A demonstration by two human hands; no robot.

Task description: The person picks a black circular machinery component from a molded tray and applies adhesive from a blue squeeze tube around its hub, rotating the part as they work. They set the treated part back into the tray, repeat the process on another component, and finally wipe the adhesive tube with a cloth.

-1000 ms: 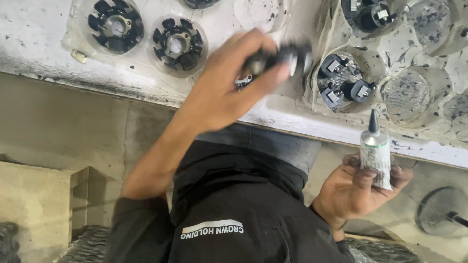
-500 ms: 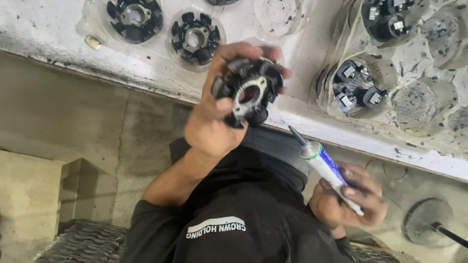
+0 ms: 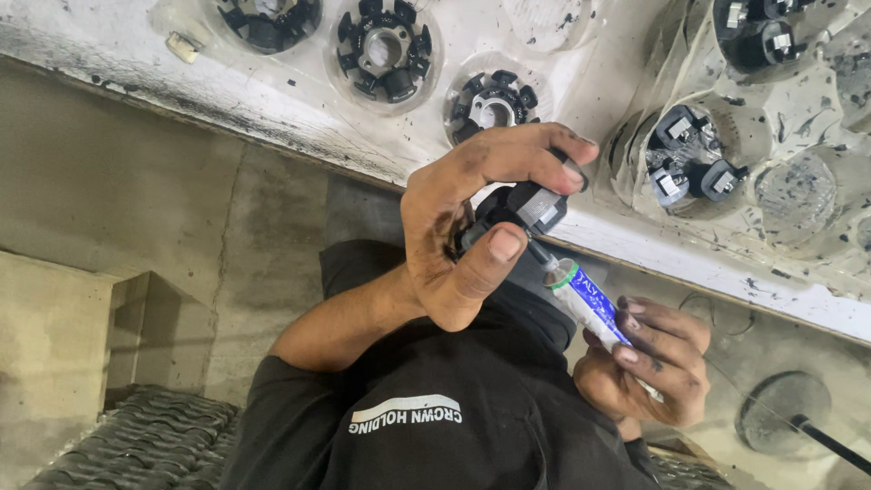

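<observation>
The left hand (image 3: 458,240) clamps the black wound part (image 3: 535,204). The right hand (image 3: 649,363) grips the tube (image 3: 590,299), which wants a steady nozzle and a gentle squeeze.

Three black ring parts (image 3: 384,50) sit in clear cups on the white bench (image 3: 299,100). Further along, crumpled cups (image 3: 699,168) hold small black pieces. Below, concrete floor (image 3: 118,191).

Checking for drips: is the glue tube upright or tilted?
Tilted: the tube, held in the right hand, slants its nozzle up-left against the black part in the left hand.
</observation>
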